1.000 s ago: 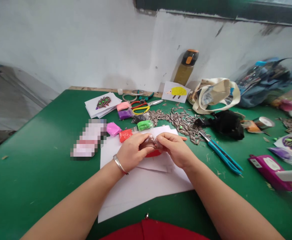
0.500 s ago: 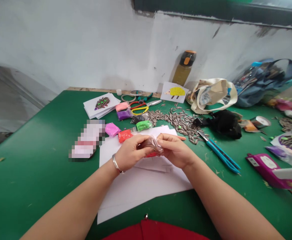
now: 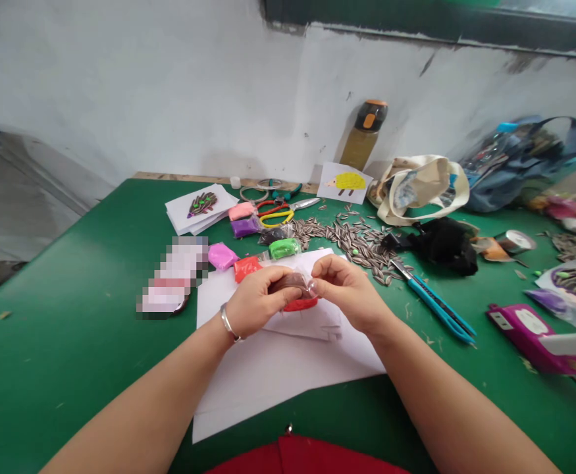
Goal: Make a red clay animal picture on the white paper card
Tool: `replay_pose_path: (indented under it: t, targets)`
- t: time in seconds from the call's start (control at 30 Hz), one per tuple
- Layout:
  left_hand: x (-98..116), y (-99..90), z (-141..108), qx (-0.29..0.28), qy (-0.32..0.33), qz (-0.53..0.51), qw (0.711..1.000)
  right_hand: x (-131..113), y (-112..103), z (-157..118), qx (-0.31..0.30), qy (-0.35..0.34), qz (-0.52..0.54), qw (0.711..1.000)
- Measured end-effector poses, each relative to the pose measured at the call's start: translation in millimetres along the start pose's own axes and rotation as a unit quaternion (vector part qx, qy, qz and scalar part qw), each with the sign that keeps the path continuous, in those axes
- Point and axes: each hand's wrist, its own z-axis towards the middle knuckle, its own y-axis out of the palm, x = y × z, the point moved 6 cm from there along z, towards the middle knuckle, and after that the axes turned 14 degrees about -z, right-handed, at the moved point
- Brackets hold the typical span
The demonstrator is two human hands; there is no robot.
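Note:
Between thumb and fingers, my left hand (image 3: 258,303) grips a brown packet of modelling clay (image 3: 291,284) in a clear wrapper. My right hand (image 3: 349,293) pinches the end of that wrapper on the packet's right side. Both hands are above white paper sheets (image 3: 288,368) on the green table. Just beneath the brown packet shows a red shape (image 3: 301,304), partly hidden by my fingers. Beyond my hands lie a red clay packet (image 3: 247,268), a green clay packet (image 3: 284,247) and a pink-purple packet (image 3: 222,257).
Loose sunflower seeds (image 3: 359,240) are spread behind my hands. Yellow-and-red-handled scissors (image 3: 278,216) lie farther back. A blue utility knife (image 3: 436,303) and a magenta glue gun (image 3: 529,336) lie to the right. A bottle (image 3: 361,138) stands by the wall, beside a cloth bag (image 3: 420,217).
My right hand has shifted slightly right, pulling the clear wrapper's end outward. More of the brown clay shows in my left hand, which stays nearly still.

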Motion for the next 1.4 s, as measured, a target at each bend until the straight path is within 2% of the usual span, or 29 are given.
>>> replay_pose_path:
  t: [0.2,0.37,0.7,0.83,1.07,1.23,1.4]
  targets:
    - [5,-0.9,1,0.006,0.05,0.056,0.997,-4,2,-3,-0.012,-0.006,-0.07,0.997]
    - [-1,-2.6,1,0.008,0.042,0.102,0.994,-11,-1,-5,0.011,-0.037,-0.174,0.984]
    - [4,4.4,0,-0.062,0.046,0.101,0.992,-16,4,-5,-0.011,-0.074,-0.3,0.951]
    - [3,9.7,-1,-0.093,0.037,0.08,0.992,-12,5,-5,-0.005,-0.072,-0.3,0.951]
    - [4,12.2,-3,-0.097,0.007,0.017,0.995,-15,5,-7,0.02,-0.076,-0.278,0.957]
    - [1,5.3,-3,-0.07,-0.002,0.052,0.996,-23,7,-7,0.021,-0.123,-0.28,0.952]
    - [2,10.9,-4,-0.102,0.017,0.045,0.994,-17,12,-6,-0.002,-0.093,-0.301,0.949]
